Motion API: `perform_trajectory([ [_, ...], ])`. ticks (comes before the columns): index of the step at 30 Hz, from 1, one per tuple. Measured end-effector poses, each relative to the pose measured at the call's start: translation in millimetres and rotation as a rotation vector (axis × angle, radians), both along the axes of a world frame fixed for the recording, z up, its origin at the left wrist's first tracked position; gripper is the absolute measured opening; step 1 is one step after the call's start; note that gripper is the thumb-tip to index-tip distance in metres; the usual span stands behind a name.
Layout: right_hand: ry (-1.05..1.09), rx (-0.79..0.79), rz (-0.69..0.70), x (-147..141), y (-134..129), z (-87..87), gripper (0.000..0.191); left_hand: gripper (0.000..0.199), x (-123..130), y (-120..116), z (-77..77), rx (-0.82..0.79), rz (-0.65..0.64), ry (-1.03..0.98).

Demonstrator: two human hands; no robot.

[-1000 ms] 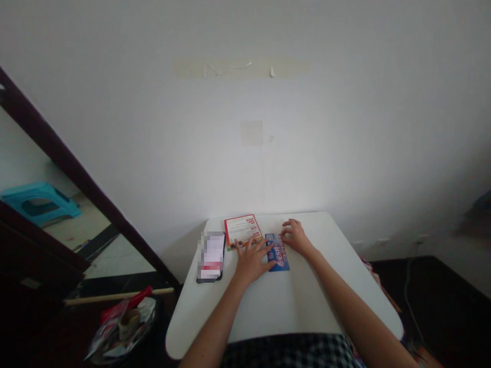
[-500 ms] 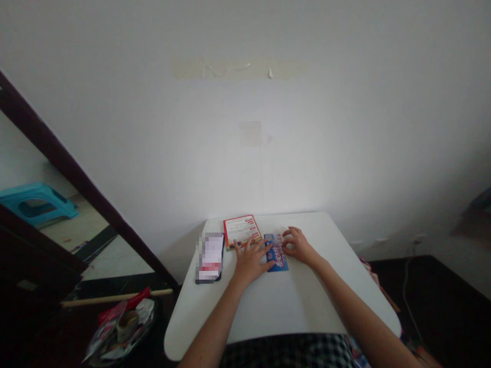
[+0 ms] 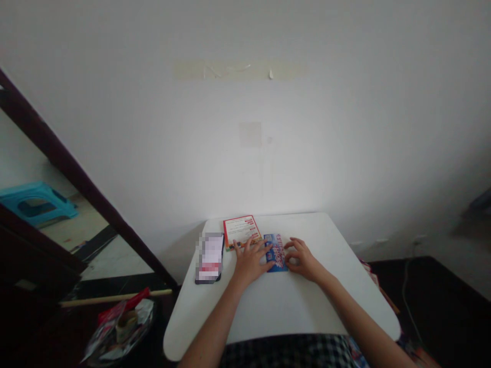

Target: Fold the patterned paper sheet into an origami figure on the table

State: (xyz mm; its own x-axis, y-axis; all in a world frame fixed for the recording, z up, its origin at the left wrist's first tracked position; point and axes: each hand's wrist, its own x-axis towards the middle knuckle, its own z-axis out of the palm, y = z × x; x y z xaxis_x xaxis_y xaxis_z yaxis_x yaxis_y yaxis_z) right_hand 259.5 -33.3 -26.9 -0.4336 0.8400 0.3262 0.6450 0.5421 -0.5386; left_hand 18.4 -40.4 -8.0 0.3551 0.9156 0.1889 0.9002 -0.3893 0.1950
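A blue card (image 3: pixel 276 253) with red and white printed characters lies flat on the white table (image 3: pixel 284 306). My left hand (image 3: pixel 249 260) rests palm down with fingers spread, its thumb and fingertips over the card's left edge. Some of its fingers reach the lower edge of a red-bordered printed leaflet (image 3: pixel 240 231). At the card's right edge is my right hand (image 3: pixel 303 259), its fingers bent and apart, thumb tip near the lower right side. Nothing shows between those fingers. Left of the left hand lies a phone (image 3: pixel 211 255) with a blurred screen.
A pale wall (image 3: pixel 326 153) stands right behind the table. On the floor at left is a bin (image 3: pixel 126 332) filled with wrappers and a cardboard roll. A dark-framed mirror (image 3: pixel 115 255) leans there, showing a blue stool (image 3: pixel 38 202). A cable (image 3: pixel 406 296) hangs at right.
My right hand has moved down along the card's right edge, towards me. My left hand, the card, leaflet and phone have stayed put.
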Motion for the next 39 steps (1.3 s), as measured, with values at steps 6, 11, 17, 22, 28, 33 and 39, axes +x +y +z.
perform_trajectory([
  [6,-0.008,0.000,0.021,3.2,-14.5,0.1,0.009,0.056,0.3,-0.2,0.5,-0.004,-0.002,-0.008],
  [11,-0.007,0.003,0.019,3.3,-21.3,0.9,0.007,0.056,-0.6,0.0,0.6,0.005,-0.014,-0.010],
  [17,0.023,0.005,0.002,3.0,-20.9,1.3,0.009,0.053,-1.8,-0.2,-1.5,0.029,-0.024,-0.036],
  [22,0.001,0.006,-0.004,2.6,-17.3,1.9,0.045,0.053,-1.7,-0.3,-1.4,0.039,-0.010,-0.014],
  [28,-0.155,0.047,-0.027,-8.0,-10.9,4.1,0.043,0.047,-2.7,0.2,-1.6,0.076,-0.030,-0.020],
  [33,-0.203,0.139,-0.131,-22.7,1.4,8.3,0.032,0.048,-2.8,1.8,-6.2,0.122,0.025,-0.023],
  [39,-0.192,0.179,-0.267,-35.5,12.5,7.0,0.032,0.047,-2.3,5.0,-9.7,0.135,0.126,-0.053],
])
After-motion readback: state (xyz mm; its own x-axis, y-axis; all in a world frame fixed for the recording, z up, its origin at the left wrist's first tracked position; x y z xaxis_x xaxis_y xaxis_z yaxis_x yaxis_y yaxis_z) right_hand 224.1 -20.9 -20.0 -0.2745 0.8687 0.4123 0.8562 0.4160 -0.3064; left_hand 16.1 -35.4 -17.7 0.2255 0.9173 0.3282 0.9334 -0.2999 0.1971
